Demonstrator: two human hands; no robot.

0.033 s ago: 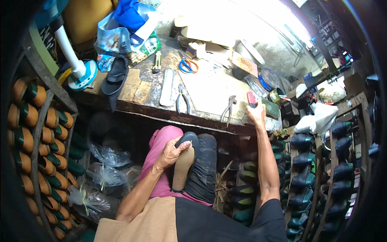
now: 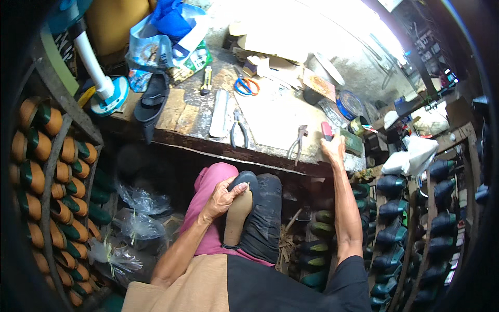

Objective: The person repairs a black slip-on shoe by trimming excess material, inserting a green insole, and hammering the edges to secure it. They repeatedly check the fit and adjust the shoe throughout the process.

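On my lap rests a shoe with its tan underside up and its dark rounded toe pointing away from me. My left hand is closed around the toe end, with the thumb pressed on the underside. My right arm reaches out to the right front of the workbench. There my right hand has its fingers closed on a small red and dark object, whose kind I cannot make out. Beside that hand, to the left, lie metal pincers; a green box is just to its right.
Across the bench lie dark-handled pliers, scissors, a yellow cutter, a pale flat strip and a black sandal. Racks of shoes stand left, more right. Clear plastic bags sit by my left leg.
The view has shifted slightly, so the bench things appear a little further right and lower. Both hands keep their holds.
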